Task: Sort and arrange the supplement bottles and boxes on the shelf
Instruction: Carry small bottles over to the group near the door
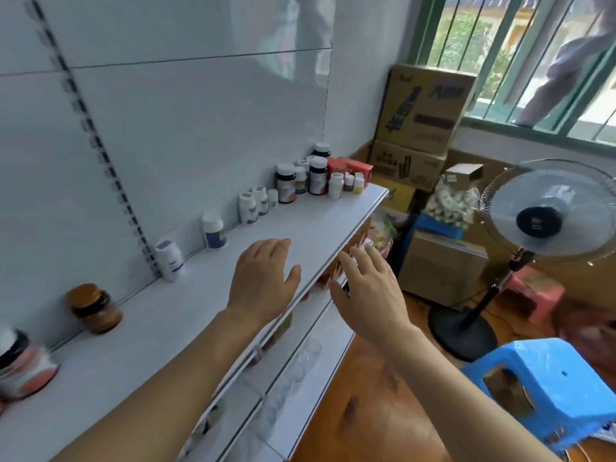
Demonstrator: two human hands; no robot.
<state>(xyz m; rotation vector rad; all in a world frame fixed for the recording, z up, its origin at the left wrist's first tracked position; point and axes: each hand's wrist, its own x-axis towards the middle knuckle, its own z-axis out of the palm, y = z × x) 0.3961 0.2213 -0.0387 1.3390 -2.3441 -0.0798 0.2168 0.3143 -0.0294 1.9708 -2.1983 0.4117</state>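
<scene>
Along the back of the white shelf [206, 295] stood the bottles. At the far end was a close bunch [308, 181] of dark and white ones, with red boxes [350, 168] just behind them. Nearer came three small white bottles [255, 205] side by side, then a white bottle with a blue label [214, 230], then another white bottle [169, 260]. A brown jar [95, 308] stood nearer still, well apart from them. A dark and pink bottle [23, 365] was at the near edge, blurred.

Both hands held nothing. The left hand [261, 281] was over the shelf's front part, fingers straight and spread. The right hand [366, 295] was just past the shelf edge, fingers straight too.

Lower shelves [300, 368] showed below. To the right stood a fan [540, 221], a blue stool [546, 395], and stacked cardboard boxes [420, 128] under a barred window [520, 55].
</scene>
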